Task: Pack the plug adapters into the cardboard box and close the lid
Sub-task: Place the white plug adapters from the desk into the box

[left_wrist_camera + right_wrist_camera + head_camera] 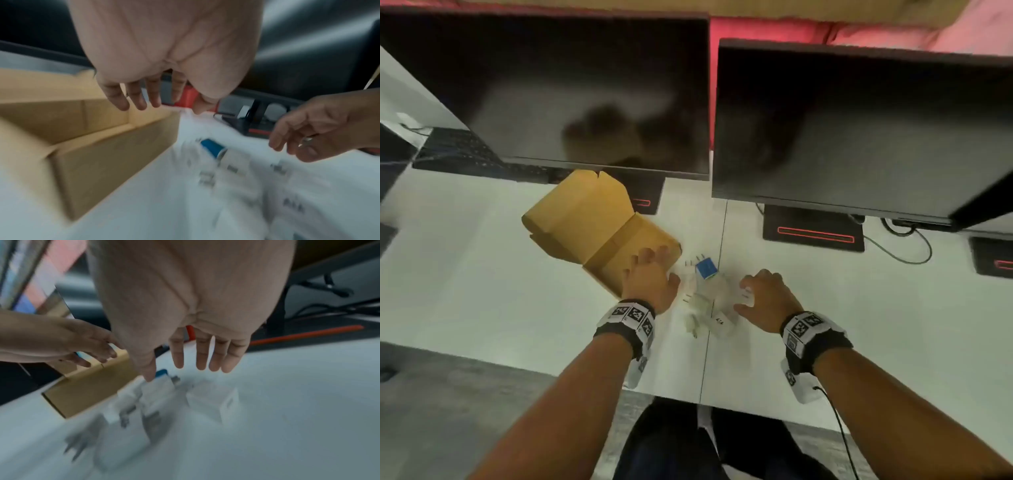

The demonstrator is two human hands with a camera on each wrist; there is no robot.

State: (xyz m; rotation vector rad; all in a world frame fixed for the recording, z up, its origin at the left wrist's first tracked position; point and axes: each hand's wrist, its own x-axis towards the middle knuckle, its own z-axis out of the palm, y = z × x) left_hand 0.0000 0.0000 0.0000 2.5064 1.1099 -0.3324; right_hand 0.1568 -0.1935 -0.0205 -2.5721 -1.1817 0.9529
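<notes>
An open cardboard box [616, 250] lies on the white desk, its lid [582, 209] folded back to the far left. No adapter shows in the visible part of its inside [68, 123]. My left hand [650, 270] hovers over the box's near right corner with relaxed, empty fingers [133, 99]. Right of the box lies a pile of several white plug adapters [705, 305] with one blue adapter [707, 269] at the far end. My right hand [760, 291] spreads over the right side of the pile, fingers [200, 353] straight, and the thumb tip reaches a white adapter [160, 389].
Two dark monitors [592, 92] [859, 130] hang over the back of the desk, on black bases with red strips [815, 233]. A keyboard [462, 150] lies at the far left. Cables [907, 246] run at the back right. The desk's near edge [688, 397] is at my knees.
</notes>
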